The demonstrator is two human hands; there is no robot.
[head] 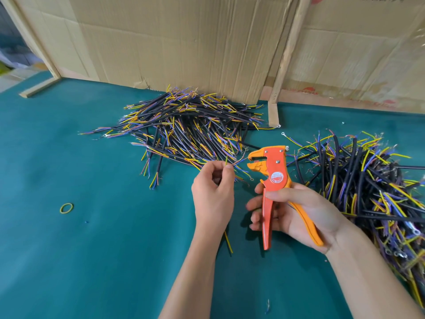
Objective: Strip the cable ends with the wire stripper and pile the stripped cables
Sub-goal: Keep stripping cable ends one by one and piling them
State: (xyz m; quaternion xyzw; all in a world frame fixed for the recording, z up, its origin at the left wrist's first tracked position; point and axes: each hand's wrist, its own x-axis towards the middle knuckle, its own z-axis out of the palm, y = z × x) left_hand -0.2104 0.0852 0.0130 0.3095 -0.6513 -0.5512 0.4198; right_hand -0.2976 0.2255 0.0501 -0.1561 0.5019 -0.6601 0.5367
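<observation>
My right hand grips the handles of an orange wire stripper, held upright with its jaws apart and pointing left. My left hand pinches a cable by its thin coloured wires; bare strands reach toward the jaws, just short of them. The cable's lower end sticks out below my left wrist. A large pile of black cables with yellow, blue and brown wire ends lies behind my hands. A second pile of cables lies to the right.
Everything rests on a green table mat. Cardboard sheets and a wooden frame stand along the back edge. A yellow rubber band lies at the left. Small wire scraps dot the mat.
</observation>
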